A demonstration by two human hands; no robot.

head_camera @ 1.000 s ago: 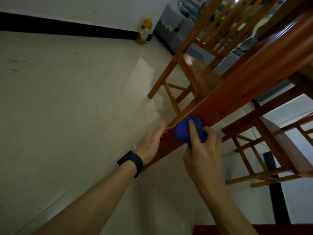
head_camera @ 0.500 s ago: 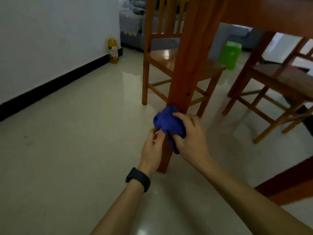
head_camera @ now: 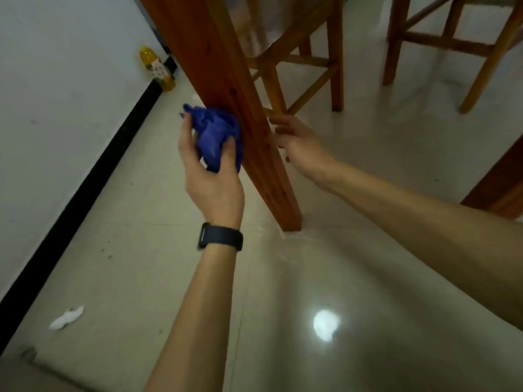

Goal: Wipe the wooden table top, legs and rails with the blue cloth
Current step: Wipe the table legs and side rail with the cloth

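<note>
1 blue cloth (head_camera: 215,134): bunched, pressed to left face of table leg (head_camera: 226,69) | left hand (head_camera: 210,179): grasping cloth | right hand (head_camera: 300,145): relaxed, fingers touching leg's right side | far: 2 chairs (head_camera: 336,52), 1 yellow bottle (head_camera: 157,67) far left | near left: 1 white scrap (head_camera: 66,321)

Cloth (head_camera: 218,134) on table leg (head_camera: 226,89) left face, L hand (head_camera: 210,176) below; R hand (head_camera: 297,142) right of leg, prob touching

Table leg (head_camera: 226,89) varnished wood; cloth (head_camera: 215,134) crumpled fabric; floor (head_camera: 353,278) glossy.
</note>
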